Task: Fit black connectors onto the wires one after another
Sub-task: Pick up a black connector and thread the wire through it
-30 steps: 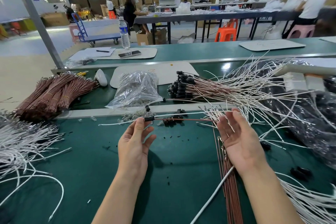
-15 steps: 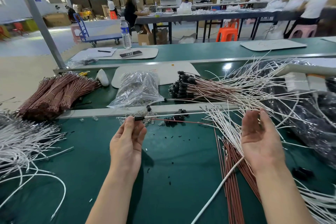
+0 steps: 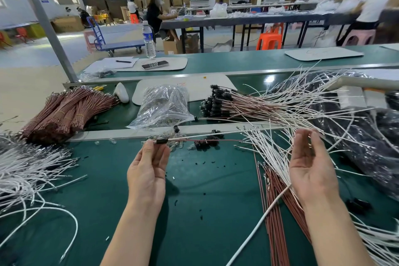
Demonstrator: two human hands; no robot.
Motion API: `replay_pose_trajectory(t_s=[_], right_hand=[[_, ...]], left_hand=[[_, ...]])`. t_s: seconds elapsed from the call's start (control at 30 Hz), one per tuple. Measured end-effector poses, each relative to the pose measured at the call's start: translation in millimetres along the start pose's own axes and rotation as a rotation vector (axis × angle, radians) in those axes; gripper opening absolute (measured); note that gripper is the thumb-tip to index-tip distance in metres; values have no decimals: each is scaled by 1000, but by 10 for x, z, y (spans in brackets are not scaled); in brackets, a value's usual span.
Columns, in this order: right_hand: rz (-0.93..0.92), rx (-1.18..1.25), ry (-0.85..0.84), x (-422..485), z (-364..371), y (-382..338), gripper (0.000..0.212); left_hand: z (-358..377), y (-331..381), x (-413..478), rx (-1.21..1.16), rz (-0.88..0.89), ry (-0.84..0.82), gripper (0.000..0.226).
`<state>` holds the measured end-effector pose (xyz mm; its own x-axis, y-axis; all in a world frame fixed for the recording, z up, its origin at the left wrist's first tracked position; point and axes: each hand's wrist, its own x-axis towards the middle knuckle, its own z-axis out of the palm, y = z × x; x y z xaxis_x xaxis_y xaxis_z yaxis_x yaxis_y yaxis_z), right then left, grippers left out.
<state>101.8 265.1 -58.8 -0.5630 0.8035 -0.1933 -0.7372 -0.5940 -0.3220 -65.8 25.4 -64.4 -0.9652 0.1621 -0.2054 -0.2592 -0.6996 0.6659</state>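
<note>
My left hand (image 3: 149, 170) pinches a black connector (image 3: 161, 141) at its fingertips. A white wire (image 3: 216, 134) and a thin brown wire (image 3: 222, 140) run from the connector to the right. My right hand (image 3: 311, 164) is palm up, its thumb and fingertips closed on the far end of the white wire among a fan of loose white wires (image 3: 278, 153). Loose black connectors (image 3: 205, 143) lie on the green mat between my hands. A pile of wires with black connectors fitted (image 3: 216, 103) lies behind the rail.
Loose brown wires (image 3: 278, 207) lie under my right wrist. A clear bag of parts (image 3: 164, 106) and bundled brown wires (image 3: 64, 110) sit beyond the metal rail (image 3: 121, 134). White wires (image 3: 26, 170) cover the left side; black plastic bags (image 3: 371, 140) fill the right.
My left hand drew the connector slightly left. My right hand moved right and closed its fingertips, and the wires now stretch between both hands.
</note>
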Motion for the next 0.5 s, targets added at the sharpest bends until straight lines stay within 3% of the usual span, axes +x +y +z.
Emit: replay_pose_trajectory(t_s=[0.1,0.23,0.3,0.37,0.5], right_hand=[[90,-96,-107,-63,10,88,34],[195,-413,-224,-209,73,372,23],[252,-657,-309,-305,108,543,22],[295,-839,-392,-402,136,703,26],[232,-902,-453,-459,124,872,41]], left_hand=[[0,8,5,-113,-46,25,11],[10,14,-15,-297,-136,31,32],[38,-38,-58,-304,-161,11,32],[98,-129,-128,-256,-190,-46,24],[199,-369,-296,70,-195,-210,16]])
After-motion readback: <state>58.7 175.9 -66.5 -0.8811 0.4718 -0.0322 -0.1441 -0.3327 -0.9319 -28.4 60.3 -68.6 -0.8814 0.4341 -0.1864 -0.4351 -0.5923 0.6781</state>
